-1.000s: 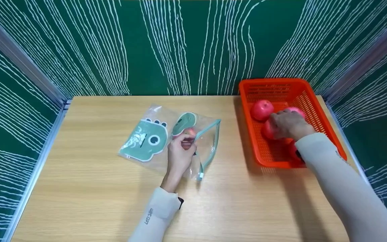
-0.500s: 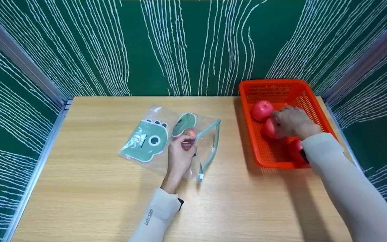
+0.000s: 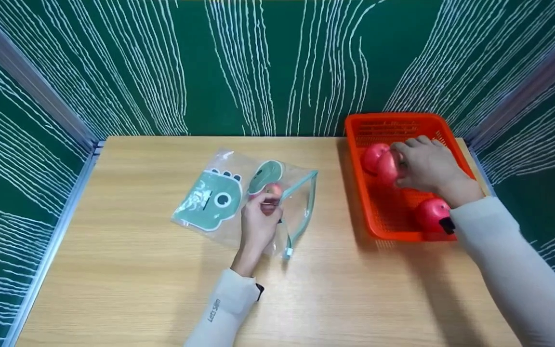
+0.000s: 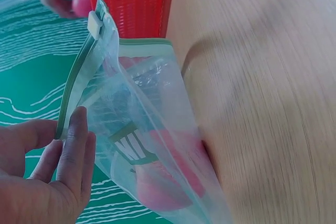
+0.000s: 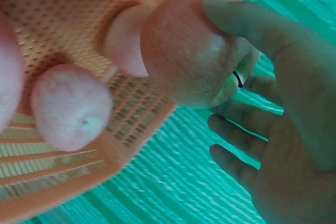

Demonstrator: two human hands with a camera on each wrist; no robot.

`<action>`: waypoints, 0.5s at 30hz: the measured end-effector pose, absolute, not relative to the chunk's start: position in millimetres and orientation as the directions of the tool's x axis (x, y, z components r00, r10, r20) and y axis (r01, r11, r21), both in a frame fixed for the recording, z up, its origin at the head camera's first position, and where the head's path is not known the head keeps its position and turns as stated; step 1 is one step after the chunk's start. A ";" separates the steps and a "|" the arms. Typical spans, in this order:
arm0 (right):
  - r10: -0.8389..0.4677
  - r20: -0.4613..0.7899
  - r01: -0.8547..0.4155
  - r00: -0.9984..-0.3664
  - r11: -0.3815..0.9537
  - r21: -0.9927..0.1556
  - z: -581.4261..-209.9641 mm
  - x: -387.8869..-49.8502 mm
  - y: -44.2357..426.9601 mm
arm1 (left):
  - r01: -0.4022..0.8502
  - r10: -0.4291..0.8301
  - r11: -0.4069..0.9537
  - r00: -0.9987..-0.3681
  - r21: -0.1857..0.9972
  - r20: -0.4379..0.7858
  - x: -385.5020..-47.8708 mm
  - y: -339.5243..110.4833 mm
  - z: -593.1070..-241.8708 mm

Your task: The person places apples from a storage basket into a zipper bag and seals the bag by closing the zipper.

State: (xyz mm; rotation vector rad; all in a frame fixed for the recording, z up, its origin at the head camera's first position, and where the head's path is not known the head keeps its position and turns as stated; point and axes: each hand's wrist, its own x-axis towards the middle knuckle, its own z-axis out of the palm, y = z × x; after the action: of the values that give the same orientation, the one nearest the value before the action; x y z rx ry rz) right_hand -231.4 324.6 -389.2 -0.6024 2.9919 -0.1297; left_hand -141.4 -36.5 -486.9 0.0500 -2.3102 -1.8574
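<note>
A clear zip bag with a green cartoon print [image 3: 210,200] lies on the table, red fruit [image 4: 163,184] visible inside it. The left hand [image 3: 259,222] pinches the bag's green zip edge [image 4: 71,90] between thumb and fingers, holding the mouth apart. Over the orange-red basket [image 3: 371,212], the right hand [image 3: 429,166] holds a red apple [image 3: 387,168] between thumb and fingers. In the right wrist view that apple [image 5: 184,51] shows its dark stem toward the palm, above other apples. A white slider [image 4: 94,24] sits on the zip.
Inside the basket, one apple [image 3: 373,156] lies at the left and another [image 3: 431,213] near the front right. The wooden table [image 3: 113,270] is bordered by green walls with white wavy lines [image 3: 287,67] and metal posts at the corners.
The right hand has risen slightly and shifted right, and the apple it grips has come up from the basket floor, now partly covering the left apple. The left hand and bag look unmoved.
</note>
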 end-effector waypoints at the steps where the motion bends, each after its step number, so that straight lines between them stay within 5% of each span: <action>1: -0.394 -0.053 -0.387 -0.918 0.917 -0.098 -386.8 -229.5 322.7 | 0.087 -0.137 0.219 -0.983 0.972 0.119 -141.2 -36.5 -486.6; 15: -0.493 0.163 -0.507 -0.854 0.860 -0.058 -377.5 -203.0 292.2 | 0.117 -0.130 0.230 -0.980 0.966 0.150 -141.6 -38.3 -488.0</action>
State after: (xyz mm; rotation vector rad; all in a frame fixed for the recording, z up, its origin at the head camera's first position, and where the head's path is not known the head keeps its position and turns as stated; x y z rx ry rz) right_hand -203.0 292.2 -377.5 -0.8567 3.1664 -0.1622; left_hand -141.6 -38.3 -488.0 0.0121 -2.3003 -1.8348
